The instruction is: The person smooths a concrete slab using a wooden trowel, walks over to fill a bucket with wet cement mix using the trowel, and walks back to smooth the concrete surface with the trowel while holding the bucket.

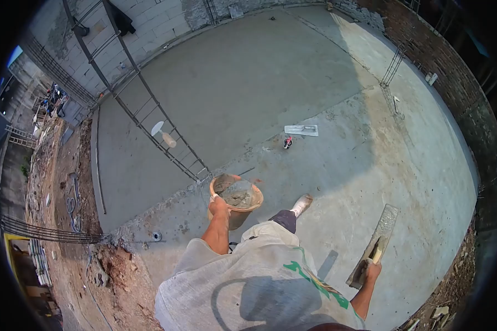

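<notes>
My left hand point(219, 205) is closed on the near left rim of an orange bucket point(252, 208), which has wet grey mortar point(238, 197) inside. Off to the right, my right hand point(373, 270) grips the pale handle of a long, mortar-smeared float point(387, 227). A rectangular steel trowel point(302, 130) lies on the concrete ahead, with a small red and black object point(287, 142) just below it. Left of the trowel, a round-bladed tool with a wooden handle point(169, 140) rests at the rebar frame.
A rebar frame point(131, 113) slants from the upper left down to the slab near the bucket. Smooth grey concrete point(232, 83) stretches ahead. Upright rods point(392, 67) stick up at the right before a brick wall point(431, 55). Rubble and soil point(116, 276) border the slab's left side.
</notes>
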A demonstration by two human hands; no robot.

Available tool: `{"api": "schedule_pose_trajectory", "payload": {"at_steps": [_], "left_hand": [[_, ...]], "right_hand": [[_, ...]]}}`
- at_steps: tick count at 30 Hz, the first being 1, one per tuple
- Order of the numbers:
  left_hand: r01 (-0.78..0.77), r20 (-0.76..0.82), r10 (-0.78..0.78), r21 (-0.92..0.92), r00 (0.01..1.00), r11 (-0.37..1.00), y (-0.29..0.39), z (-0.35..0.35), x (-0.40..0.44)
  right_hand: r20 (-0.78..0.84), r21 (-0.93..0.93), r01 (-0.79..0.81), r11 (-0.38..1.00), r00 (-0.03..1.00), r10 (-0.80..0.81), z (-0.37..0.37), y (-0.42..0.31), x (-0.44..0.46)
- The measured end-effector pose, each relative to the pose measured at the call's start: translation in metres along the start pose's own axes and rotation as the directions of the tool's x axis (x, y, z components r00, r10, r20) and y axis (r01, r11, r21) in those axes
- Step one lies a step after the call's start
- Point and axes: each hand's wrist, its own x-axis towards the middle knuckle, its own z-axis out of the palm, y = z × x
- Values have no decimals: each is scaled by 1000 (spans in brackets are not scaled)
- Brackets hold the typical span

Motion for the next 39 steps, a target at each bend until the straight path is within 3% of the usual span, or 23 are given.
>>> {"api": "schedule_pose_trajectory", "payload": {"at_steps": [3,4,7,8,11,12,15,18,20,23,24,25,27,29,32,34,35,36,39], "left_hand": [[25,-18,-29,-199,999,980,28,118,-75],[-19,-70,10,-138,997,990,23,149,-96],[98,-190,-80,90,978,991,43,234,-150],[147,-160,-147,-12,976,989,47,262,-158],[92,-104,-112,-181,988,979,39,360,-192],[118,-128,-123,-45,984,992,40,394,-215],[81,-79,-94,-155,992,985,3,502,-261],[188,44,-183,-219,982,957,10,614,-342],[171,84,-156,-208,984,963,36,703,-388],[189,99,-178,-120,979,975,36,790,-446],[186,126,-170,-126,977,974,34,831,-460],[198,149,-181,-112,972,974,27,867,-478],[200,188,-185,-63,965,978,16,940,-510],[192,231,-188,4,955,981,5,1029,-550],[221,277,-238,93,931,971,-19,1158,-612],[128,329,-196,217,924,968,-38,1230,-652],[62,361,-162,273,918,960,-44,1265,-664],[67,404,-174,267,898,961,-52,1301,-667],[32,505,-164,260,847,965,-20,1398,-735]], "right_hand": [[-43,26,-19,999,999,20,-8,-24,103],[-32,-11,-111,994,993,111,-14,-22,124],[46,-46,-369,928,928,371,-32,7,187],[77,-83,-459,885,882,464,-28,-2,204],[154,-168,-579,798,784,602,-32,-32,270],[171,-185,-597,781,763,623,-41,-42,295],[181,-197,-617,762,741,647,-79,-73,378],[123,-151,-647,747,738,664,-123,-125,469],[45,-141,-621,771,774,632,-150,-164,549],[-167,-318,-417,851,908,383,-193,-172,741],[-174,-227,-354,907,931,320,-205,-213,791],[-130,-331,-291,898,956,262,-215,-294,815],[-205,-339,-152,928,975,85,-232,-365,887],[-220,-326,-145,934,973,74,-246,-436,936],[-271,-342,-116,933,962,20,-264,-399,1017],[-249,-338,-230,912,957,149,-276,-331,1053],[-212,-193,-415,889,902,376,-272,-410,1030],[-175,-145,-495,857,865,470,-276,-402,1035],[-82,-73,-777,626,630,772,-282,-387,1047]]}}
